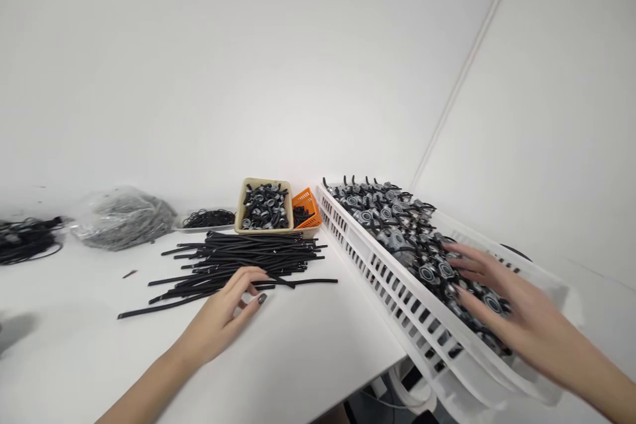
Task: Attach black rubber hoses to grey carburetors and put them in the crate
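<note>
Resting on the table (308,358), the left hand (223,315) touches the pile of black tubes (238,262) with loosely parted fingertips. The right hand (501,305), fingers spread, lies over grey parts (397,228) in the white basket (397,291).

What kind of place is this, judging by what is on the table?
Probably a small assembly workbench: a pile of black tubes on a white table, a white basket full of grey fittings, and small trays of parts.

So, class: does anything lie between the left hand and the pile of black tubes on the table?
Nothing visible does. The left hand lies on the white table with its fingers already at the near edge of the black tubes.
</note>
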Action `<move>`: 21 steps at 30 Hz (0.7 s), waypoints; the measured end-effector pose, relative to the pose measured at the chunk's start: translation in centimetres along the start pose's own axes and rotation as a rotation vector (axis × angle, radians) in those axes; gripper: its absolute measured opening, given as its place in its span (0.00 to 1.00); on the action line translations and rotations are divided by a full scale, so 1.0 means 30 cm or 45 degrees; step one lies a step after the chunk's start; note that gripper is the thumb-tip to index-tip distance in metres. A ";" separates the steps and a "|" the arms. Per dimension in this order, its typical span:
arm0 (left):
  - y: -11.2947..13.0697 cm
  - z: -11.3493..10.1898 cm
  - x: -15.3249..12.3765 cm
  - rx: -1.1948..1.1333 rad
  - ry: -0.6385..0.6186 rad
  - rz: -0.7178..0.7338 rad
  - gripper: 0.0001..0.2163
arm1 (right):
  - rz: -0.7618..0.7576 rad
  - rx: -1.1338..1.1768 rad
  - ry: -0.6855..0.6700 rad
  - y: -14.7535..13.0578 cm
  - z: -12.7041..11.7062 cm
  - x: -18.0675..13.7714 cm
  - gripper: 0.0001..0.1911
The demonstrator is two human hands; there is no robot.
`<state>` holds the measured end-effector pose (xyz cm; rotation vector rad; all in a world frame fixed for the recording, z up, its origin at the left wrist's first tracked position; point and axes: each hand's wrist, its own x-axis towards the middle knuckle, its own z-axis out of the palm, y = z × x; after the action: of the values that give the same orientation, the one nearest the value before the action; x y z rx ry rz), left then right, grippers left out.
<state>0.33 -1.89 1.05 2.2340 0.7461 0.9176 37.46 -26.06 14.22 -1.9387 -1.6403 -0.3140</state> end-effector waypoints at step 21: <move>-0.036 0.025 0.015 0.199 0.028 0.025 0.12 | -0.025 0.047 -0.478 0.146 0.199 0.314 0.33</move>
<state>0.87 -1.11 0.05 2.3735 0.8328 0.9231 42.64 -15.30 13.12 -2.0442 -1.8825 0.0805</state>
